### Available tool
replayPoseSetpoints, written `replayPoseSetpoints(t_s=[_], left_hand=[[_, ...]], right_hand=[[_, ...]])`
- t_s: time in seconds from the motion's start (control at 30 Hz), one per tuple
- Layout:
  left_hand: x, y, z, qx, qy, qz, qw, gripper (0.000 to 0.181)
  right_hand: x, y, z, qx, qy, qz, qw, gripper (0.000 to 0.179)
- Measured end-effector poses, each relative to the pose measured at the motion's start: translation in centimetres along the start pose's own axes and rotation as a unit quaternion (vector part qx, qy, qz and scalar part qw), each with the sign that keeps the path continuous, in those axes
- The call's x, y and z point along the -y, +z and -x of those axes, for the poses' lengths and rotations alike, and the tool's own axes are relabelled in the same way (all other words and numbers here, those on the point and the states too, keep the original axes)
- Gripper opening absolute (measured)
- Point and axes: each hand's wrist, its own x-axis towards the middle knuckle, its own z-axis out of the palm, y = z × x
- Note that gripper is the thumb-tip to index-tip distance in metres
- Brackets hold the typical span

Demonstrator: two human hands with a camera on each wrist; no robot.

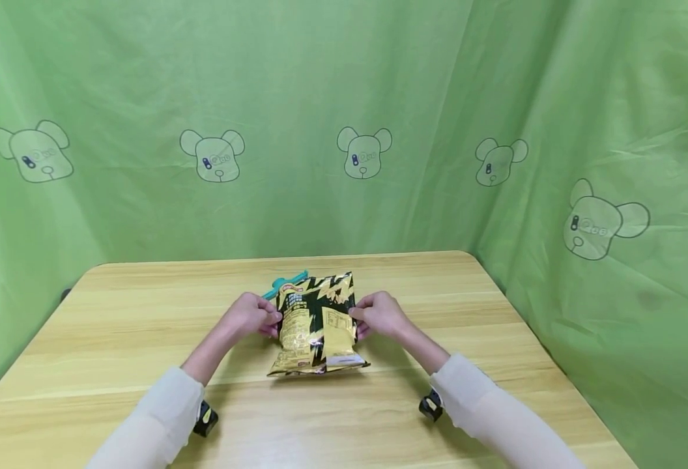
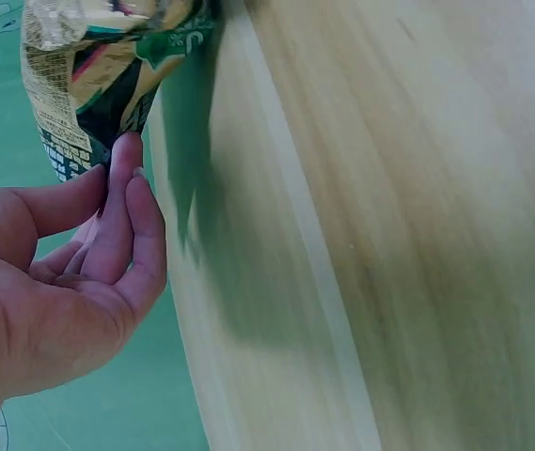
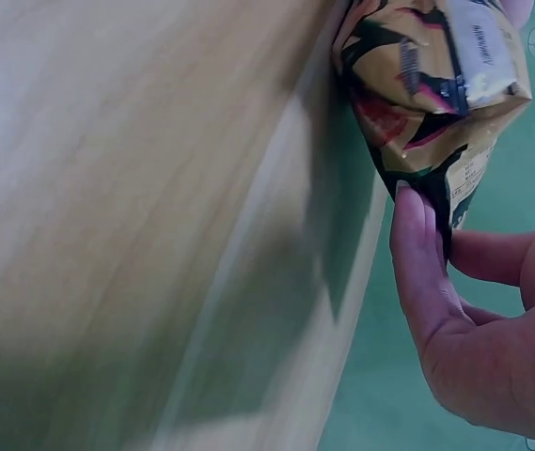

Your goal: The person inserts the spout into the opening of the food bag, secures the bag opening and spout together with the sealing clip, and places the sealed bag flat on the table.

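Observation:
A black and gold snack bag (image 1: 316, 326), puffed and glossy, is held above the table between both hands. The left hand (image 1: 254, 314) pinches its left edge between thumb and fingers, and the right hand (image 1: 379, 312) pinches the opposite edge. In the left wrist view the thumb and fingertips of the left hand (image 2: 88, 235) meet on the bag's (image 2: 107, 85) side. The right wrist view has the right hand (image 3: 474, 291) gripping the other side of the bag (image 3: 427, 85). Behind the bag's upper left corner lies a teal clothes hanger-like piece (image 1: 279, 283), partly hidden.
The wooden table (image 1: 144, 345) reaches toward a green curtain (image 1: 297, 78) printed with bear heads at the back and sides. A black device (image 1: 205, 419) sits under the left wrist, another black device (image 1: 430, 406) under the right.

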Motion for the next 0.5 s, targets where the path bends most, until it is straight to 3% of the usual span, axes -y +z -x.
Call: replayPoseSetpoints(t_s=[0.5], left_hand=[[0.65, -0.14, 0.05, 0.041, -0.004, -0.005, 0.9991, 0.015]], right_hand=[[-0.73, 0.15, -0.35, 0.028, 0.007, 0.000, 0.9996, 0.022]])
